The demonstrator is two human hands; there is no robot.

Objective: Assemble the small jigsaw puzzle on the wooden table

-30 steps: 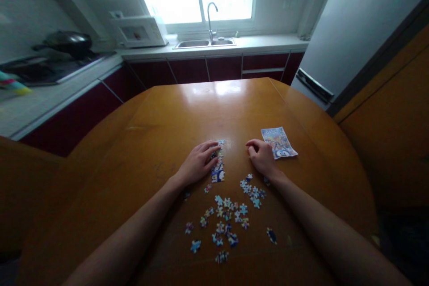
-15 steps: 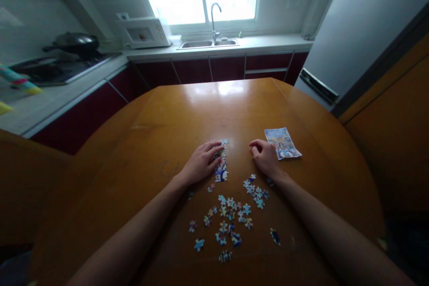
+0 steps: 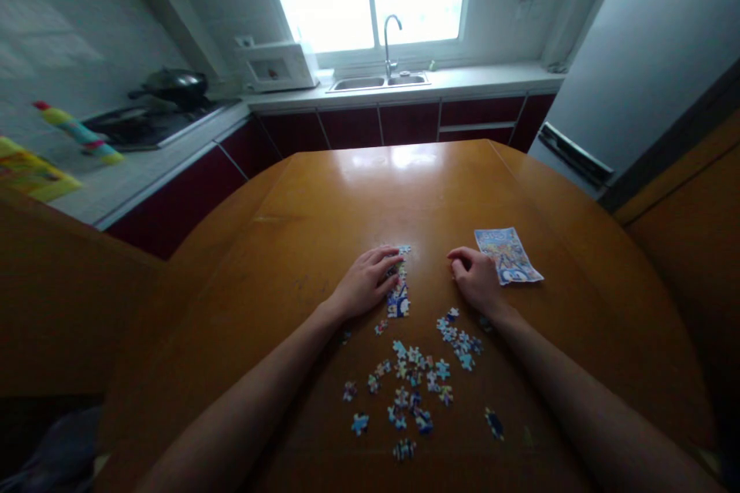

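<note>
My left hand point(image 3: 368, 282) lies with its fingers spread over a narrow strip of joined jigsaw pieces point(image 3: 398, 303), covering part of its left side. To the right, my right hand point(image 3: 476, 277) rests on the table with its fingers curled in. No piece shows at its fingertips; its palm is hidden. Just beyond its knuckles lies a printed picture sheet point(image 3: 511, 253), its lower left corner partly behind the hand. Loose jigsaw pieces point(image 3: 414, 356) are scattered between my forearms, and a smaller cluster of pieces point(image 3: 458, 337) sits below my right hand.
All of this is on a brown wooden table point(image 3: 324, 208). A dark piece point(image 3: 494, 424) lies by my right forearm. Beyond the table are a counter with a sink point(image 3: 358, 83), a microwave point(image 3: 277, 66), a stove with a pan point(image 3: 173, 85), and a fridge point(image 3: 641, 54).
The whole view has shifted, so everything appears farther right and slightly lower. Both hands keep nearly the same pose and place on the table.
</note>
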